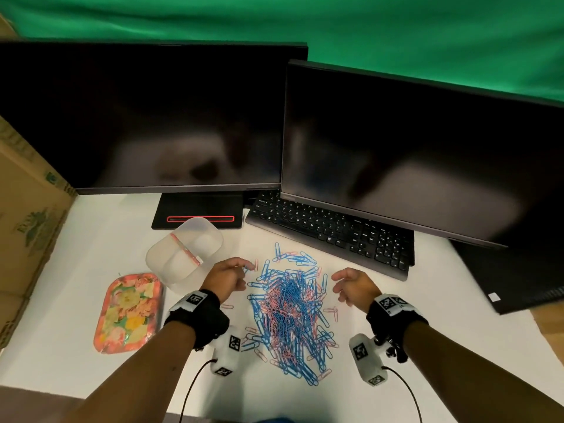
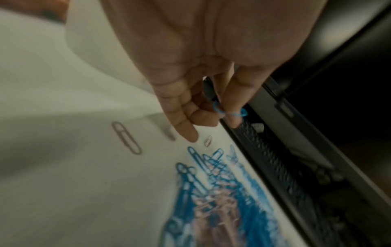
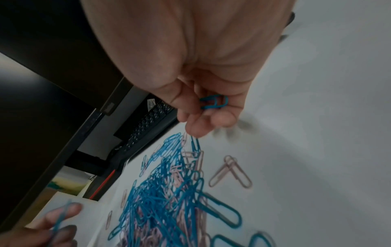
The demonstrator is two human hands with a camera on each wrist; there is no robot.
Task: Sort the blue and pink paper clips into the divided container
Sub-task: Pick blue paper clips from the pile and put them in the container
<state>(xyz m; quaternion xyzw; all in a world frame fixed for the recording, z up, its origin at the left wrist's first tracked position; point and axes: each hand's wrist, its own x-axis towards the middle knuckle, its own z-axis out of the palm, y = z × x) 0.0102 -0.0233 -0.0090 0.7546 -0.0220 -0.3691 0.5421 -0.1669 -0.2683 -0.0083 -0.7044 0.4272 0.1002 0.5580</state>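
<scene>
The left hand (image 2: 190,80) pinches one blue clip (image 2: 229,112) at the pile's far-left edge. The right hand (image 3: 190,70), fingers curled, grips a blue clip (image 3: 213,102) by the pile's right edge. The mixed pile (image 1: 290,309) lies between them, largely unsorted. The divided container (image 1: 158,254), just left of the left hand, appears empty: sorting has barely started.

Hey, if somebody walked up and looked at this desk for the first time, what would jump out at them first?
Most likely the tangled heap of blue and pink paper clips on the white desk, between the left hand and the right hand, each pinching a blue clip. Behind it loom two dark monitors. Left of the heap sit the divided container and a flowered tray.
</scene>
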